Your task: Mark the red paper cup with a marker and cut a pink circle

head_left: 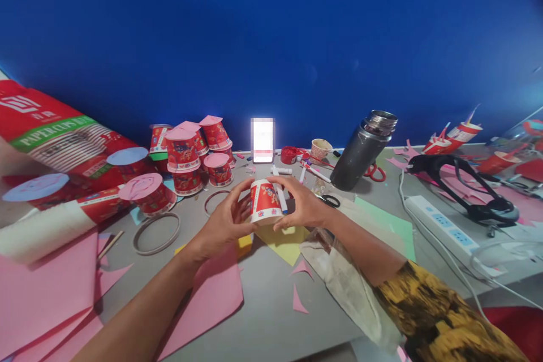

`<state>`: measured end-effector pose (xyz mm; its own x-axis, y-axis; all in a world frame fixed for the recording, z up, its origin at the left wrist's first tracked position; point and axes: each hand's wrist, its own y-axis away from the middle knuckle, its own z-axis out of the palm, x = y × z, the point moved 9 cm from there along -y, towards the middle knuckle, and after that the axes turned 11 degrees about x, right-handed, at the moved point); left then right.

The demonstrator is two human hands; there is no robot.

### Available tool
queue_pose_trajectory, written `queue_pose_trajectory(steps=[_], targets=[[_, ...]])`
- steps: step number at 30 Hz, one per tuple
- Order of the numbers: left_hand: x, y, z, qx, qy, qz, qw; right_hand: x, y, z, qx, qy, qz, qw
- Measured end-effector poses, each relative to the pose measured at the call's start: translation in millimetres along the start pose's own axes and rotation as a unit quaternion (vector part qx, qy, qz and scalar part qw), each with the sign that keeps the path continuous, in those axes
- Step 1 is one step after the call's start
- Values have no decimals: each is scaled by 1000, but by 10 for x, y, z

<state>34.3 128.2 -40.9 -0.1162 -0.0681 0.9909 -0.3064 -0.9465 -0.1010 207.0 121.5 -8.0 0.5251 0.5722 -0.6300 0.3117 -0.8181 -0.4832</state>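
Left hand (229, 219) and right hand (306, 203) had the red paper cup (262, 200) upside down between them above the table (270, 294), left grip pinching one side, right grip pinching the other with a white marker (280, 195) against its fingers, pink-topped cups (183, 153) stacked off to the left

Inside of paper cup (263, 199) hidden
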Motion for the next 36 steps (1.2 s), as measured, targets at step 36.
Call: queue_pose_trajectory(steps=[36], targets=[[47,4,2,-17,-157,53,986,-150,4,83,9,48,-87,995]])
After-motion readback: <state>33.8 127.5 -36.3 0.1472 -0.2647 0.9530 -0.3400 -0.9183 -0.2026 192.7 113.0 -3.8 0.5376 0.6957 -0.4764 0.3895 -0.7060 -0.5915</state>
